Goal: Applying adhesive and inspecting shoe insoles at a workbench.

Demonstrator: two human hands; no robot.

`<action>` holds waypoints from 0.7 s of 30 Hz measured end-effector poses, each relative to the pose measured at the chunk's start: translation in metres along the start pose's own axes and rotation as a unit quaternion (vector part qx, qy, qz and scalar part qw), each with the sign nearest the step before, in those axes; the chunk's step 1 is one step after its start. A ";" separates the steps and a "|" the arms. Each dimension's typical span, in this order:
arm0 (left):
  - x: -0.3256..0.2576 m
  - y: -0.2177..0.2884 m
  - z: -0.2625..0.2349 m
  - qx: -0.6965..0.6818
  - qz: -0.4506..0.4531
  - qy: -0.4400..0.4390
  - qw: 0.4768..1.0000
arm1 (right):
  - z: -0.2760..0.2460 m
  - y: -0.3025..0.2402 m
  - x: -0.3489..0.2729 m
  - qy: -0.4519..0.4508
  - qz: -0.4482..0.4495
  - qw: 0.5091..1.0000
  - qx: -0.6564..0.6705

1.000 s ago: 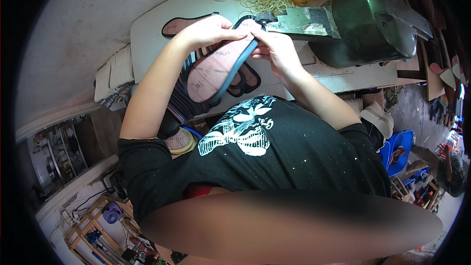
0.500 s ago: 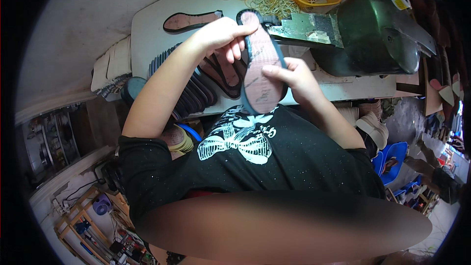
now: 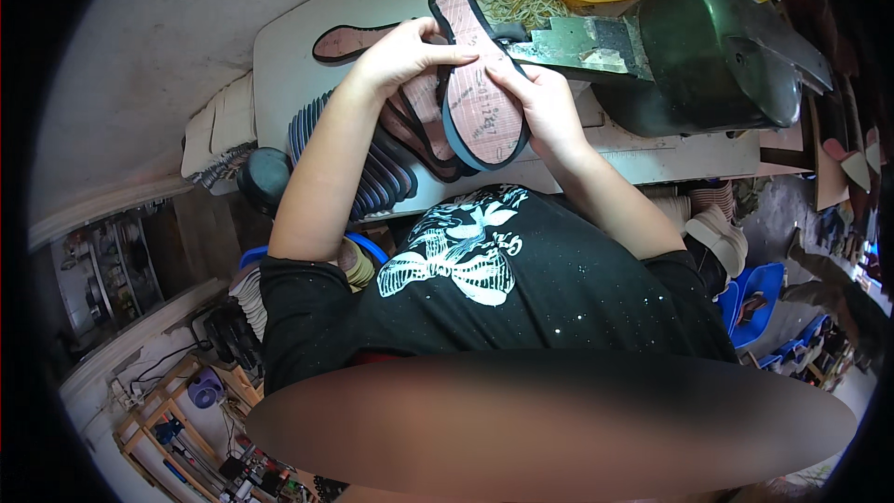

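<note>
Lying between left hand [image 3: 399, 60] and right hand [image 3: 551, 107], the pink sole [image 3: 480, 114] is pinched midway by each grip

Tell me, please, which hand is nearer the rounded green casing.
Right: the right hand is left of the green casing, the left hand farther left; both hold the pink sole.

From the person's head, a fisheye camera looks down, near the left hand [image 3: 402, 58], right hand [image 3: 549, 107] and worktop [image 3: 287, 74].

Bare left hand [image 3: 399, 58] pinching, extended left thumb [image 3: 454, 55] near right thumb [image 3: 508, 79]. Bare right hand [image 3: 551, 107] pinching too, other fingers hidden. Bare forearms [image 3: 326, 151] converge toward both thumbs.
</note>
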State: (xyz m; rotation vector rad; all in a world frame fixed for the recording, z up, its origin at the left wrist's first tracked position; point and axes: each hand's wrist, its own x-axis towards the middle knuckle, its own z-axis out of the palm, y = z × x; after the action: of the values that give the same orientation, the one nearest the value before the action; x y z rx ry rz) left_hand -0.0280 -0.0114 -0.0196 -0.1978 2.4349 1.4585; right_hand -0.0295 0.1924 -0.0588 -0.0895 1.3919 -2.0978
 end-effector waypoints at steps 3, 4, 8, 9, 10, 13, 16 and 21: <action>0.001 -0.007 0.009 -0.213 -0.050 0.009 0.976 | -0.005 0.002 -0.005 -0.036 0.008 0.999 0.032; 0.003 -0.011 0.009 -0.212 -0.052 0.022 0.976 | -0.004 0.001 -0.011 -0.035 0.009 0.999 0.033; 0.012 -0.017 0.004 -0.235 -0.059 0.027 0.970 | -0.001 0.004 -0.030 -0.052 0.055 0.996 -0.042; 0.013 -0.016 0.003 -0.235 -0.059 0.025 0.970 | -0.003 0.007 -0.031 -0.066 0.062 0.994 -0.058; 0.014 -0.013 0.001 -0.212 -0.068 0.032 0.974 | -0.003 0.009 -0.030 -0.064 0.061 0.994 -0.058; 0.022 -0.007 -0.007 -0.135 -0.072 0.027 0.988 | 0.000 0.011 -0.023 -0.025 0.041 0.997 -0.067; 0.038 -0.015 -0.021 0.170 0.077 0.119 0.975 | 0.009 0.004 -0.018 -0.036 0.051 0.998 -0.025; 0.055 0.011 -0.032 0.203 0.153 -0.180 0.950 | 0.007 0.014 0.002 -0.008 0.004 1.000 0.003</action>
State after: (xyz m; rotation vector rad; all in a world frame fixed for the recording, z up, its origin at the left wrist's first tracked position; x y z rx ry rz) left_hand -0.0891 -0.0326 -0.0141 0.5109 2.4535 0.9503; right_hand -0.0225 0.1823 -0.0683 -0.0979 1.3747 -2.0896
